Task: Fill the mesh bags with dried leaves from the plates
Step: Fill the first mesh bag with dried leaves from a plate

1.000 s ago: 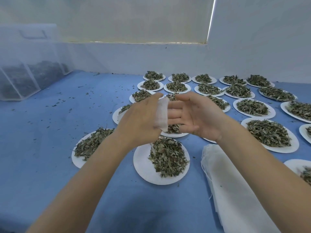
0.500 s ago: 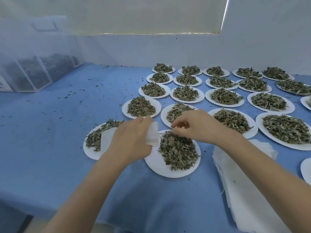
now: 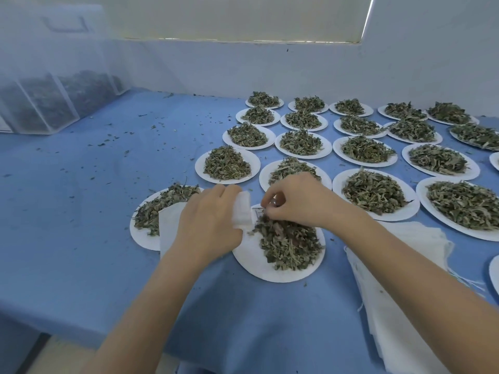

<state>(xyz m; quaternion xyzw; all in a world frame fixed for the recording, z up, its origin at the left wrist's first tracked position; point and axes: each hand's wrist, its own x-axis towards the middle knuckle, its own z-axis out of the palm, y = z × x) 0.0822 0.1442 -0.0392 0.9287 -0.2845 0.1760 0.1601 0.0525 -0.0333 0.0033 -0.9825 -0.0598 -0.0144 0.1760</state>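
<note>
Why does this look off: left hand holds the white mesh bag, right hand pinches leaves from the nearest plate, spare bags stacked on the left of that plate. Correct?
One slip. The head view shows the spare bags stacked to the right of the nearest plate, not the left. The rest stands: left hand holds the white mesh bag, right hand pinches leaves from that plate.

Bag stack (image 3: 399,306) cut off below.
</note>
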